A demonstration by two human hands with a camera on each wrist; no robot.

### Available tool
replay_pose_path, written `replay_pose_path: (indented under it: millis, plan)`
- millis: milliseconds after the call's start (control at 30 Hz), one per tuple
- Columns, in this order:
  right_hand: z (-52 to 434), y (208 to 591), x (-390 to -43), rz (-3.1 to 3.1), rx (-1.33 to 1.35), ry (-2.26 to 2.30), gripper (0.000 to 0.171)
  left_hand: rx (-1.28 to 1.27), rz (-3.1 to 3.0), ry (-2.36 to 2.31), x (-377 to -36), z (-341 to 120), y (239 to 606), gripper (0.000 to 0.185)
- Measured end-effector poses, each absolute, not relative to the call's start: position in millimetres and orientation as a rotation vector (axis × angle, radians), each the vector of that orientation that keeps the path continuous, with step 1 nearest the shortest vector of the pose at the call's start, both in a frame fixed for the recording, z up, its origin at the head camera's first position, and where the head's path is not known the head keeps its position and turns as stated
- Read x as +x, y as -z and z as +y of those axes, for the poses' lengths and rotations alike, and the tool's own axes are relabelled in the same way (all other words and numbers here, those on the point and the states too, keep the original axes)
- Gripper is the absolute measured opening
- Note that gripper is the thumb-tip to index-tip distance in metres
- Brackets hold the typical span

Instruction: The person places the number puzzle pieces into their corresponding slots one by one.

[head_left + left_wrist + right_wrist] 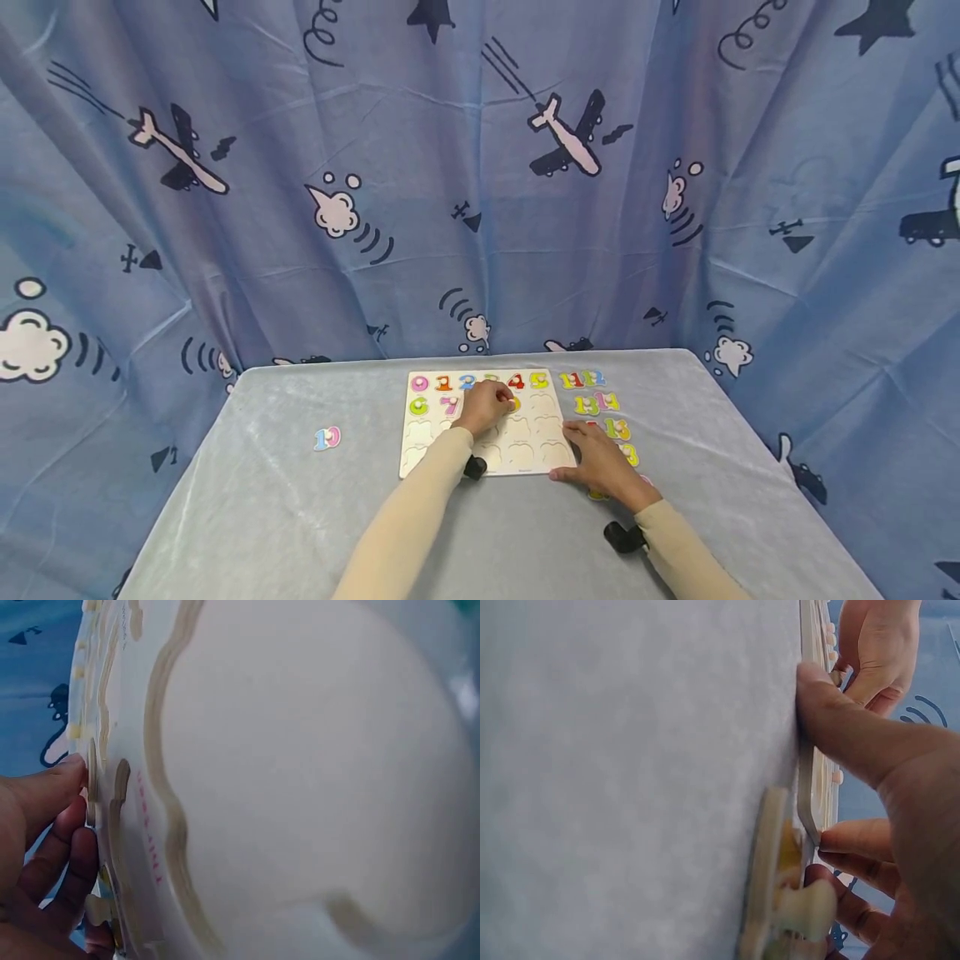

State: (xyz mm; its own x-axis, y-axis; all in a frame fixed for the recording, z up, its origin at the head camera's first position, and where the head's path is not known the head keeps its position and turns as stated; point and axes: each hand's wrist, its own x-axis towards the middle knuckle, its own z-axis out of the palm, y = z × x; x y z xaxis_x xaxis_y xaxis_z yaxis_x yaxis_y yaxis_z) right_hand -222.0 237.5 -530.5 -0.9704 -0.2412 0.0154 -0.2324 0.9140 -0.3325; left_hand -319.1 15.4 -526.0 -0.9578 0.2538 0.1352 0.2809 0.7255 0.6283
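Observation:
A cream number puzzle board [438,475] lies on the table, with knobbed number pieces in its top row and part of the second. My left hand [483,407] is over the second row and pinches a yellow-orange number piece [515,403] at its slot. Its digit is mostly hidden by the fingers. In the left wrist view, thumb and fingertips [73,769] meet low against the board. My right hand [600,458] rests at the board's near right corner. In the right wrist view its thumb [829,705] presses the board's edge, while the other fingers spread along the adjoining side.
Loose number pieces [597,403] lie in a column right of the board, some partly beneath my right hand. A separate 10 piece [327,438] is on the left of the grey cloth-covered table [285,517]. A blue patterned curtain [420,275] hangs behind.

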Motion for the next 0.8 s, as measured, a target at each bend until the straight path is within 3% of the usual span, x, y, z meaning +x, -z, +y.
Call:
replay_pose_path:
  millis: [800]
  plan:
    - [235.4,531.7,-219.9,3.054,-0.358,0.537,0.094,-0.612,-2.907,1.037,-320.9,11.2,523.0,0.005]
